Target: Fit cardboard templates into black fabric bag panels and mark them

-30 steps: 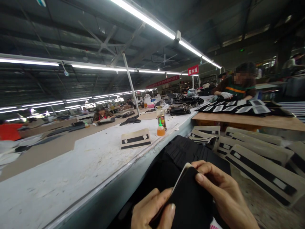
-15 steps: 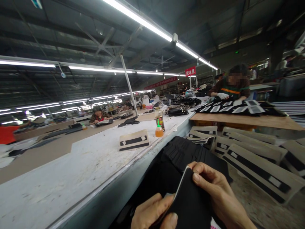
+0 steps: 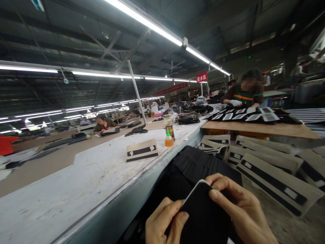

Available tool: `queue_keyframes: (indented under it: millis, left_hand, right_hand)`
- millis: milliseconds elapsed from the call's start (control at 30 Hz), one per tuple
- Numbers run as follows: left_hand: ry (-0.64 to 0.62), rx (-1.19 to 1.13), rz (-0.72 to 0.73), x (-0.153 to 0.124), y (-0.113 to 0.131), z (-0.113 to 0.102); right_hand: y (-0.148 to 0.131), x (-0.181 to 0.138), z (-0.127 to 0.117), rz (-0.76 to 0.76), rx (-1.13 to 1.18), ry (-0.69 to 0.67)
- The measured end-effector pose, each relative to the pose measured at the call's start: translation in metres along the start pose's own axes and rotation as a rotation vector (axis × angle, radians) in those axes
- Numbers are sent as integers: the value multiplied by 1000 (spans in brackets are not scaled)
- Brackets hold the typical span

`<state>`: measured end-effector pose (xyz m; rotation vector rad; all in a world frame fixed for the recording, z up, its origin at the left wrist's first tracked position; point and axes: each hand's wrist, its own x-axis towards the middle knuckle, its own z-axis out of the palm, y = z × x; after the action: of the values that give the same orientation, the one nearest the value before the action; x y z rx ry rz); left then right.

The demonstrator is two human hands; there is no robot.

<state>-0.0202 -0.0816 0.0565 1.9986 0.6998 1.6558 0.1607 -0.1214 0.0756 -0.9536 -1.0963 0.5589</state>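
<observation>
A black fabric panel (image 3: 204, 215) with a pale rounded edge is held up between both hands at the bottom of the view. My left hand (image 3: 165, 220) pinches its left edge between thumb and fingers. Near the top right corner my right hand (image 3: 235, 203) grips the same panel, thumb on the black face and fingers behind. Its lower part runs out of view. Just behind it lies a stack of black pieces (image 3: 200, 162).
A long white table (image 3: 96, 183) carries a beige panel with black strips (image 3: 142, 150) and a green-tipped bottle of orange liquid (image 3: 169, 140). Several similar beige panels (image 3: 276, 184) lie at right. A co-worker (image 3: 243, 91) leans over a wooden table (image 3: 254, 128).
My left hand has slid up along the panel's edge, nearer my right hand. The panel's rounded corner now faces up more, and its black face is turned more toward me.
</observation>
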Motion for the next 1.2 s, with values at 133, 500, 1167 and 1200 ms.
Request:
queue_keyframes:
  millis: [133, 500, 1167, 1200]
  left_hand:
    - [79, -63, 67, -1, -2, 16]
    - [40, -215, -171, 0, -1, 22]
    - [65, -30, -93, 12, 18, 25]
    - [53, -21, -97, 13, 19, 25]
  right_hand:
    - [-9, -6, -1, -151, -147, 40]
    - [-15, -2, -4, -465, -432, -79]
    - [-9, -8, 7, -423, -327, -29]
    - [-8, -9, 7, -419, -318, -33]
